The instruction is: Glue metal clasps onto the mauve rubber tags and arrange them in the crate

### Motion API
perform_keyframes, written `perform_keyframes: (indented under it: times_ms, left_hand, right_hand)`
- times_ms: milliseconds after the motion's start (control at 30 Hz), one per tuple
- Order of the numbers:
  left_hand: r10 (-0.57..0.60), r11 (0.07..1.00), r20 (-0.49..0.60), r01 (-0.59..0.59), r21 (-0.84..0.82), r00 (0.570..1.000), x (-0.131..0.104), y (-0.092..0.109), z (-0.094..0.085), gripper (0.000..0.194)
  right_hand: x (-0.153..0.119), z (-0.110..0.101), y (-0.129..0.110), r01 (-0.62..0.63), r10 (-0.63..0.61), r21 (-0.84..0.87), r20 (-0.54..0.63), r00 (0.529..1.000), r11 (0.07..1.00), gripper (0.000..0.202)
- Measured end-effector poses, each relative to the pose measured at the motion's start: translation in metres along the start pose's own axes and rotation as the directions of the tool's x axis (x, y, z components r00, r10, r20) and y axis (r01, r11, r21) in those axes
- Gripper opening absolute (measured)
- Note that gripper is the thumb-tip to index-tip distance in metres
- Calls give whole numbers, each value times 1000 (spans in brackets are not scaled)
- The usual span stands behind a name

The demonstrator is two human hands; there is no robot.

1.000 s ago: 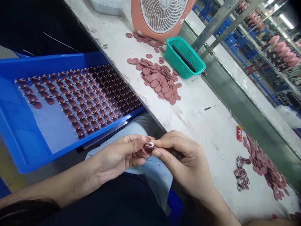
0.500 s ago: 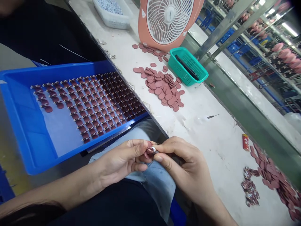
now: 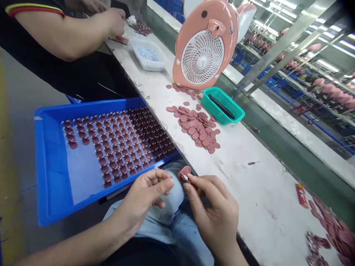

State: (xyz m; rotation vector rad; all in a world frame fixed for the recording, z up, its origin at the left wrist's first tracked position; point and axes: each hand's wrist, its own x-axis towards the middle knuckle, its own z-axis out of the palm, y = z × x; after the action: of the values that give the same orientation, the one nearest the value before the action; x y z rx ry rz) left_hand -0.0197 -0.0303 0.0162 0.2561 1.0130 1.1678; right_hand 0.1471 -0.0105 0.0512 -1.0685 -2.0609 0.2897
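My right hand (image 3: 213, 201) pinches a small piece with a pinkish-brown oval (image 3: 184, 171) and a white and dark part, between thumb and forefinger above my knees. Just left of it, apart from the piece, is my left hand (image 3: 154, 190). Its thumb and forefinger press together; whatever lies between them is too small to make out. Left of my legs, a blue tray (image 3: 46, 162) holds rows of similar dark red pieces (image 3: 119, 146) on a pale sheet. On the white table (image 3: 238, 199), loose pinkish-brown ovals (image 3: 198, 129) lie in a heap.
Behind the heap stand a pig-shaped fan (image 3: 179, 70) and a green basket (image 3: 237, 117) with a black object inside. A thin pointed tool (image 3: 253, 163) lies on the table. Shiny small parts (image 3: 314, 245) lie at right. A co-worker's arm (image 3: 69, 35) reaches over the far end.
My hands have come apart, and the oval piece is now in my right hand alone. The view has tilted up, bringing the co-worker's arms and the fan's top into sight.
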Motion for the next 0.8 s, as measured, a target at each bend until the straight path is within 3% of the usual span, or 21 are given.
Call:
perform_keyframes:
  times_ms: [100, 200, 400, 467, 567, 667, 733, 800]
  left_hand:
    - [61, 998, 14, -61, 14, 998, -1, 2, 3, 48]
    - [81, 996, -3, -81, 23, 997, -1, 4, 1, 45]
    - [157, 984, -28, -154, 85, 987, 1, 9, -14, 31]
    - [202, 967, -75, -187, 173, 976, 4, 12, -25, 32]
    - [385, 826, -217, -230, 514, 897, 15, 24, -62, 43]
    - [539, 671, -318, -170, 722, 780, 28, 51, -122, 50]
    - [623, 543, -353, -61, 837, 698, 34, 75, -165, 48]
    - [631, 385, -325, 79, 920, 705, 40, 98, -202, 39]
  right_hand:
    - [-1, 17, -1, 178, -195, -184, -77, 978, 967, 20]
    - [2, 32, -3, 301, -330, -272, -66, 942, 914, 17]
    - [10, 57, -7, 295, -310, -200, -47, 950, 934, 12]
    - [11, 59, -12, 331, -342, -182, -32, 939, 926, 14]
    - [8, 54, -17, 377, -390, -166, -54, 919, 911, 14]
    - [-3, 44, -9, 339, -368, -213, -113, 923, 916, 10]
    - [-12, 37, 2, 295, -332, -251, -123, 935, 922, 8]
    - [-20, 31, 13, 245, -285, -282, -110, 952, 927, 10]
